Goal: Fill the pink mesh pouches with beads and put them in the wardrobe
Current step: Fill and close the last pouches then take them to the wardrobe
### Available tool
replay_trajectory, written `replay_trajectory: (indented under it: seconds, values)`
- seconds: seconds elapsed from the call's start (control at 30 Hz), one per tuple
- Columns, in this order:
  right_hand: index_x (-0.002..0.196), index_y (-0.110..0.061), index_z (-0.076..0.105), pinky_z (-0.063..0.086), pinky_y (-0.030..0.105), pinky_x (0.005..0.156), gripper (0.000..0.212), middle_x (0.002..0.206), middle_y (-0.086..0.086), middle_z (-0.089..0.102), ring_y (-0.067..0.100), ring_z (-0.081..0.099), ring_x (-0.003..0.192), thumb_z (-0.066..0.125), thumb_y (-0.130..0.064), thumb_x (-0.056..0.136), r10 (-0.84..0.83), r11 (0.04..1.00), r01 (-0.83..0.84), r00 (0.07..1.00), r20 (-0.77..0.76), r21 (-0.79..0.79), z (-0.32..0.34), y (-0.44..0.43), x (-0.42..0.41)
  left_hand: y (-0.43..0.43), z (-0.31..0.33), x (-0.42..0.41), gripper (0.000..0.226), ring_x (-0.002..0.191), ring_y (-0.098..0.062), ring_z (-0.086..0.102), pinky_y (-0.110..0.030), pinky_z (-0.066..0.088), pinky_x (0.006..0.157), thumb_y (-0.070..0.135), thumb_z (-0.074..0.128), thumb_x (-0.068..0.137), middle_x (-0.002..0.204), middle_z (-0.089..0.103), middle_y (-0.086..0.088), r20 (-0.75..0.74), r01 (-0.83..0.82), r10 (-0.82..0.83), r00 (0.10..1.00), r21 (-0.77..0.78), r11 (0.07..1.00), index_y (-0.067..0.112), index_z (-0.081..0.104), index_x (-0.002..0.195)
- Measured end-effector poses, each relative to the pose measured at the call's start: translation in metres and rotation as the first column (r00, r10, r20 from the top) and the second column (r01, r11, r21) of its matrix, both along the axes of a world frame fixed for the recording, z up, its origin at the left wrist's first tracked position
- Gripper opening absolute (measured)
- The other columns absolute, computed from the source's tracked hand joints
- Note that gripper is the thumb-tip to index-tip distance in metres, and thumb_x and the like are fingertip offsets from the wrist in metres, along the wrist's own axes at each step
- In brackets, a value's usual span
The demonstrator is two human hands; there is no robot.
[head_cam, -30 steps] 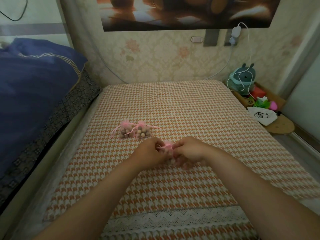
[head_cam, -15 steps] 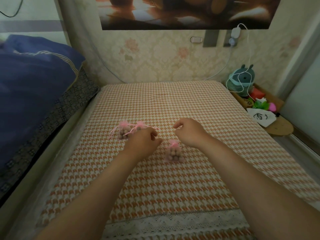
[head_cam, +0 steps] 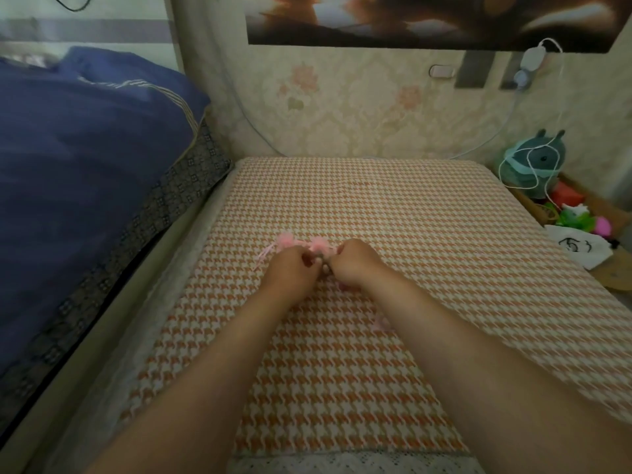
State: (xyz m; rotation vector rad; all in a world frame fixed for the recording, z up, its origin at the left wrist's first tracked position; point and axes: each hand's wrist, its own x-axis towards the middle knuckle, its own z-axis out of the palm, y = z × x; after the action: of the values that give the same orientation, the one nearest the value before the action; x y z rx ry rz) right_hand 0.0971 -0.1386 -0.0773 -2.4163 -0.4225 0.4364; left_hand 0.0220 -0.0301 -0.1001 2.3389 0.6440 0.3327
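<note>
Moved since half a second ago: both hands, from either side of the third pouch (head_cam: 343, 286) forward to the pair lying farther up the houndstooth mattress (head_cam: 376, 206).

Head view.
- Left hand (head_cam: 290, 270): fingers curled at the first pouch (head_cam: 284, 239).
- Right hand (head_cam: 355, 265): fingers curled beside the second pouch (head_cam: 319, 244), knuckles nearly touching the left's.
- Grasp on either pouch: cannot tell (the backs of the hands hide it).
- Third pouch: pink sliver under the right wrist.
- Blue quilt (head_cam: 85, 159): left, beside the mattress.
</note>
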Motion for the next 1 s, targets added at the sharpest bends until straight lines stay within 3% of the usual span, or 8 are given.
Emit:
replay_trajectory:
  seconds: [0.1,0.23,0.47,0.57,0.67,0.73,0.87,1.0]
  values:
    - [0.104,-0.007,0.074,0.040,0.029,0.055,0.053,0.101,0.018,0.073,0.032,0.065,0.081,0.053,-0.055,0.097,0.011,1.000,-0.010,1.000,0.010,-0.020,-0.003,0.005,-0.003,-0.003,0.002,0.001,0.028,0.098,-0.019,0.064,-0.024,0.047,0.081,0.026,0.062,0.093,0.110,0.071,-0.002,0.032,-0.039,0.044,0.999,-0.128,0.991,0.015,0.068,0.118]
    - [0.085,-0.014,0.076,0.055,0.036,0.066,0.044,0.082,0.011,0.076,0.034,0.072,0.078,0.061,-0.055,0.093,0.054,0.995,-0.051,0.998,-0.029,0.086,0.003,-0.003,-0.014,-0.001,0.004,-0.009,0.024,0.085,-0.011,0.061,-0.023,0.047,0.074,0.031,0.067,0.091,0.093,0.067,0.007,0.062,-0.083,0.102,0.993,-0.257,0.963,0.016,0.067,0.110]
    - [0.092,-0.018,0.068,0.048,0.027,0.047,0.008,0.093,0.013,0.075,0.021,0.070,0.067,0.071,-0.011,0.092,0.102,0.947,-0.026,0.969,-0.223,0.320,0.009,-0.037,-0.050,-0.012,0.011,-0.051,0.050,0.096,-0.018,0.068,-0.034,0.055,0.093,0.014,0.081,0.077,0.102,0.072,-0.004,0.035,-0.026,0.047,0.998,-0.460,0.888,0.008,0.064,0.124]
    - [0.099,-0.010,0.072,0.053,0.029,0.056,0.014,0.089,0.011,0.075,0.019,0.069,0.071,0.064,-0.001,0.092,0.090,0.911,0.063,0.934,-0.347,0.407,0.014,-0.050,-0.065,-0.023,0.018,-0.069,0.043,0.088,-0.013,0.067,-0.026,0.056,0.083,0.011,0.081,0.078,0.093,0.070,0.000,0.060,0.013,0.018,0.998,-0.481,0.876,0.011,0.064,0.118]
    - [0.091,-0.005,0.076,0.055,0.033,0.060,0.014,0.082,0.012,0.075,0.022,0.070,0.071,0.061,-0.003,0.092,0.063,0.886,0.153,0.896,-0.441,0.437,0.013,-0.060,-0.075,-0.035,0.024,-0.082,0.010,0.071,-0.010,0.065,-0.022,0.055,0.069,0.015,0.074,0.086,0.082,0.071,0.000,0.082,0.028,0.015,0.997,-0.502,0.864,0.011,0.069,0.095]
    - [0.093,0.000,0.075,0.055,0.034,0.061,0.016,0.080,0.013,0.074,0.023,0.069,0.069,0.062,-0.010,0.094,0.053,0.871,0.210,0.859,-0.510,0.444,0.011,-0.065,-0.080,-0.041,0.026,-0.088,0.018,0.070,-0.016,0.066,-0.030,0.057,0.069,0.023,0.067,0.092,0.082,0.073,-0.005,0.061,-0.001,0.044,0.997,-0.568,0.823,0.006,0.074,0.093]
    - [0.093,0.000,0.071,0.055,0.031,0.062,0.018,0.080,0.013,0.070,0.020,0.068,0.064,0.065,-0.017,0.095,0.083,0.855,0.252,0.797,-0.598,0.454,0.009,-0.076,-0.087,-0.042,0.025,-0.093,0.029,0.077,-0.017,0.070,-0.023,0.055,0.057,0.035,0.060,0.097,0.100,0.076,-0.008,-0.010,-0.072,0.093,0.996,-0.715,0.695,0.011,0.075,0.101]
    - [0.091,0.000,0.073,0.055,0.028,0.054,0.017,0.075,0.012,0.067,0.018,0.064,0.058,0.075,-0.017,0.089,0.096,0.855,0.256,0.777,-0.622,0.451,0.007,-0.076,-0.084,-0.040,0.026,-0.091,0.024,0.069,-0.015,0.069,-0.020,0.054,0.055,0.028,0.064,0.094,0.090,0.076,-0.009,-0.023,-0.054,0.056,0.998,-0.764,0.643,0.008,0.077,0.096]
